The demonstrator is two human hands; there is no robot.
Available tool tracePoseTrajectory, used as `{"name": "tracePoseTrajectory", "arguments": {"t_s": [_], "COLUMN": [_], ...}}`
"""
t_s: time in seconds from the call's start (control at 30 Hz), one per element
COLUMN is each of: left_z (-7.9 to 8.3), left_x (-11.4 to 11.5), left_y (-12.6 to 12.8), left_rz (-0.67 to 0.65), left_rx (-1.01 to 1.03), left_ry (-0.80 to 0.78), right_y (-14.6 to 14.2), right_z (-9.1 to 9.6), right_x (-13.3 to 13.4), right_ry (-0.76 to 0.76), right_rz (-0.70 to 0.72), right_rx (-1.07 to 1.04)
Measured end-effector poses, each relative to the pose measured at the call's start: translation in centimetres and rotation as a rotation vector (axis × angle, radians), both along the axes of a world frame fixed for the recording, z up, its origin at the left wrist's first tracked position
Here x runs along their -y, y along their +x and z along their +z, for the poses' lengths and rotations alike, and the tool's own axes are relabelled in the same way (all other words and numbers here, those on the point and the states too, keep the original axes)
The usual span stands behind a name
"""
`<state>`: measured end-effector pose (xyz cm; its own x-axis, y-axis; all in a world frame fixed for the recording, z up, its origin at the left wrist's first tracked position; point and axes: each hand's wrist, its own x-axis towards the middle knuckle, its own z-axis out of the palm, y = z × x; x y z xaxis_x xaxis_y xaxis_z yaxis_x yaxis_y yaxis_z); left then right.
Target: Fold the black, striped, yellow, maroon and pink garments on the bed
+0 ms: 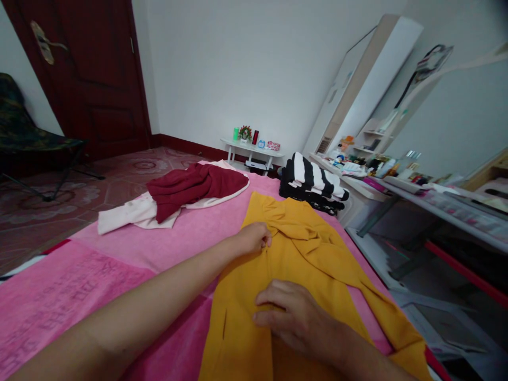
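A yellow coat (317,254) lies spread over the pink bedding, its collar end away from me and one sleeve stretched toward the lower right. A pocket slit shows on its left front. My left hand (254,238) reaches across to the upper middle of the coat, fingers closed in a pinch on the cloth at the front edge. Closer to me, my right hand (296,315) is over the coat's front, thumb and fingers bent with a gap between them. Whether its fingertips touch the cloth is hard to tell.
On the pink bedding (166,254), a dark red garment (194,185) lies over a pale pink one (127,214). Folded black-and-white striped clothes (313,177) are stacked at the far right. A cluttered desk (444,203) flanks the bed; a camouflage chair (35,137) stands left.
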<state>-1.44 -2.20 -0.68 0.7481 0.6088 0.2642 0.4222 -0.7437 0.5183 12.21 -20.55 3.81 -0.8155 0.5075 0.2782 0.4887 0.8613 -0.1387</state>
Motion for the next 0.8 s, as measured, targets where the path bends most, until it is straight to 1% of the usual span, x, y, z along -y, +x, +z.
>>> {"name": "tracePoseTrajectory", "arguments": {"t_s": [0.13, 0.23, 0.3, 0.37, 0.4, 0.43, 0.47, 0.53, 0.57, 0.63, 0.67, 0.73, 0.8], "left_z": [0.7, 1.1, 1.2, 1.4, 1.4, 1.3, 1.1, 0.3, -0.2, -1.4, -1.9, -2.7, -3.0], "left_x": [0.3, 0.8, 0.7, 0.0, -0.6, -1.2, -1.8, -2.9, -3.4, -3.9, -4.0, -4.1, -3.9], "left_y": [0.5, 0.6, 0.7, 1.0, 1.1, 1.3, 1.5, 1.8, 1.9, 2.0, 2.0, 2.0, 1.9], "left_rz": [-0.021, -0.041, -0.078, -0.084, -0.065, -0.015, 0.06, 0.212, 0.256, 0.29, 0.282, 0.273, 0.263], "left_rx": [0.014, -0.008, -0.054, -0.053, -0.028, 0.022, 0.09, 0.212, 0.246, 0.277, 0.272, 0.267, 0.257], "left_ry": [0.039, 0.061, 0.004, -0.109, -0.16, -0.178, -0.158, -0.068, -0.029, 0.016, 0.023, 0.048, 0.067], "right_y": [0.6, 0.8, 1.1, 2.0, 2.8, 3.8, 5.1, 7.9, 9.3, 11.6, 12.5, 13.3, 13.7], "right_z": [1.2, 1.2, 1.0, 0.8, 0.8, 0.9, 1.0, 1.1, 1.1, 0.6, 0.2, -0.9, -1.7], "right_x": [0.3, 1.2, 1.7, 1.7, 1.4, 0.9, 0.3, -1.4, -2.3, -3.7, -4.2, -4.8, -5.2], "right_ry": [-0.059, -0.099, -0.135, -0.158, -0.146, -0.12, -0.085, -0.026, -0.019, -0.054, -0.083, -0.122, -0.142], "right_rz": [-0.007, -0.037, -0.07, -0.118, -0.154, -0.207, -0.279, -0.465, -0.565, -0.726, -0.776, -0.825, -0.816], "right_rx": [-0.082, -0.031, 0.001, -0.011, -0.044, -0.093, -0.147, -0.224, -0.232, -0.181, -0.14, -0.086, -0.078]}}
